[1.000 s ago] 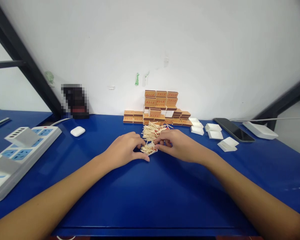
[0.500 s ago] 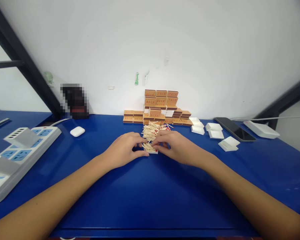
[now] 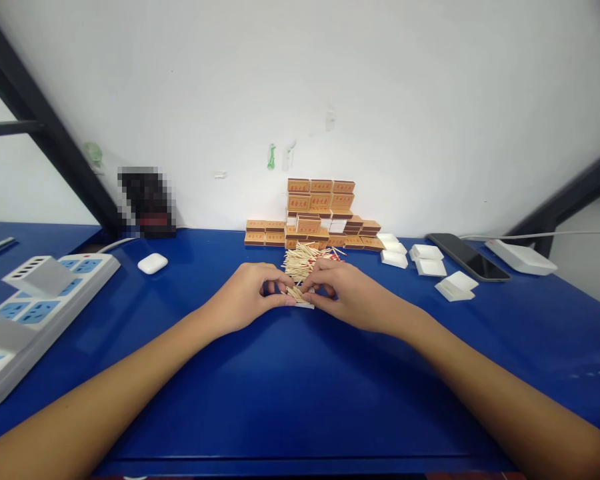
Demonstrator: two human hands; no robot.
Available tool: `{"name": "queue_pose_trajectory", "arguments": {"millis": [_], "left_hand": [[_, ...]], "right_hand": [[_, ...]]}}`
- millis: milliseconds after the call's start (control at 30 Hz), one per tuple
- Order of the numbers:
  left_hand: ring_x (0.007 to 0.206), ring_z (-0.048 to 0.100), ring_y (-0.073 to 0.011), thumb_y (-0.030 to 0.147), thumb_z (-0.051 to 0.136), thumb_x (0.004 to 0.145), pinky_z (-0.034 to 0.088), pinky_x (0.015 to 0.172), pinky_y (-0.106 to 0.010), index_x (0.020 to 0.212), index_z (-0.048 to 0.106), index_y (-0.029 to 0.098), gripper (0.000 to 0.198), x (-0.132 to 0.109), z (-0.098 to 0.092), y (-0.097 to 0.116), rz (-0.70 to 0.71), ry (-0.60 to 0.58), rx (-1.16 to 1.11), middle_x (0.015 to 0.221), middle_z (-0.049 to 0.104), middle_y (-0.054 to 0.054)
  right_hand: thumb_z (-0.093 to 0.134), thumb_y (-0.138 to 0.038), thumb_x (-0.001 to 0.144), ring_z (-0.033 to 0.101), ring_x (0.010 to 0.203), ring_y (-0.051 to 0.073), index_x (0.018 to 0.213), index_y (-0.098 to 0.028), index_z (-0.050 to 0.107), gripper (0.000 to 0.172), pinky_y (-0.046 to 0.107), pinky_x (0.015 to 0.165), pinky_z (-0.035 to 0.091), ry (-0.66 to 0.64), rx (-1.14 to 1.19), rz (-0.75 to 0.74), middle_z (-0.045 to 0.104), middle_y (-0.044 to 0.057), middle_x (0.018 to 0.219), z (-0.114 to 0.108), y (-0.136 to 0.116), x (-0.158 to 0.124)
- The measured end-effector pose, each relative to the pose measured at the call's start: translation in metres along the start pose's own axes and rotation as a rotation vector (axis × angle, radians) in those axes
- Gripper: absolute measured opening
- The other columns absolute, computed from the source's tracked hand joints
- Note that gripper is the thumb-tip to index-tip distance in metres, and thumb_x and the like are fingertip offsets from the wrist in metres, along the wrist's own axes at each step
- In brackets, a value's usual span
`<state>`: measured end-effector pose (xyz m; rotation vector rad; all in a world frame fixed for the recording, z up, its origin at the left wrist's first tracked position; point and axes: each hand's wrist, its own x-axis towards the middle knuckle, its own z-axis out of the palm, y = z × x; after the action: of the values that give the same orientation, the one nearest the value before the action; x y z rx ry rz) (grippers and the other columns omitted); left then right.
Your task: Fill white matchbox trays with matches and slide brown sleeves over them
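Match pile (image 3: 299,262) before stacked matchboxes (image 3: 321,202); phone (image 3: 467,257) to right.

Matchboxes (image 3: 320,201), center: six in the top two rows, three to a row; four in the low stack at their left; those beneath and at the right overlap too closely for a sure count. Matches (image 3: 300,260): one loose heap, center, its sticks too tangled to number. Match tray (image 3: 307,306): one, filled, just below the heap. White trays (image 3: 431,268), right of center: three groups, the first two of two pieces each, the third unclear. Phone (image 3: 467,257): one, right. White box (image 3: 521,259): one, far right. Power strip (image 3: 70,323): one, left. Small white case (image 3: 153,264): one, left of center.
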<state>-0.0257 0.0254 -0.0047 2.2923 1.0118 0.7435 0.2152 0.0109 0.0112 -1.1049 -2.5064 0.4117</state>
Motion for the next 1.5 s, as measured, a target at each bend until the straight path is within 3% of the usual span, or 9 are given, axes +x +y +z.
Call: {"name": "queue_pose_trajectory", "arguments": {"millis": [233,467,833,1167,1500], "left_hand": [[0.069,0.060,-0.0119,0.025,0.082,0.088,0.045,0.065,-0.025,0.105,0.081,0.021,0.017,0.002,-0.005,0.002,-0.026,0.000,-0.045,0.088,0.076,0.000],[0.066,0.056,-0.0112,0.033,0.079,0.091,0.043,0.063,-0.025,0.088,0.081,0.022,0.012,0.002,-0.010,0.003,-0.012,-0.017,-0.033,0.079,0.073,0.001],[0.066,0.057,-0.0114,0.026,0.080,0.089,0.043,0.064,-0.025,0.089,0.082,0.023,0.003,0.001,-0.007,0.001,-0.035,-0.011,-0.073,0.079,0.076,0.002],[0.066,0.060,-0.0120,0.027,0.080,0.087,0.046,0.066,-0.026,0.087,0.081,0.023,0.004,0.002,-0.006,0.003,-0.046,-0.002,-0.079,0.076,0.075,0.002],[0.068,0.062,-0.0123,0.026,0.082,0.086,0.045,0.065,-0.025,0.091,0.081,0.021,0.007,0.001,-0.004,0.004,-0.053,-0.013,-0.118,0.078,0.077,0.001]], "right_hand": [[0.064,-0.017,0.099,0.055,0.079,0.015,0.103,-0.019,0.077,0.014,0.030,0.072,0.044,0.057,0.034,-0.032,0.061,0.004,0.094,0.004,0.003,-0.001],[0.064,-0.021,0.100,0.056,0.078,0.015,0.107,-0.021,0.079,0.017,0.031,0.071,0.045,0.062,0.063,-0.093,0.060,0.004,0.092,0.004,0.000,0.000],[0.063,-0.019,0.100,0.056,0.079,0.015,0.104,-0.020,0.077,0.014,0.030,0.069,0.044,0.111,0.042,-0.141,0.061,0.004,0.092,0.009,0.006,0.000],[0.061,-0.021,0.100,0.058,0.088,0.020,0.102,-0.020,0.073,0.013,0.034,0.076,0.045,0.156,-0.103,0.004,0.062,0.006,0.095,0.007,0.012,0.001],[0.066,-0.022,0.095,0.054,0.074,0.015,0.085,-0.020,0.070,0.011,0.030,0.069,0.042,0.200,0.111,0.059,0.064,0.001,0.082,0.008,0.006,0.006]]}}
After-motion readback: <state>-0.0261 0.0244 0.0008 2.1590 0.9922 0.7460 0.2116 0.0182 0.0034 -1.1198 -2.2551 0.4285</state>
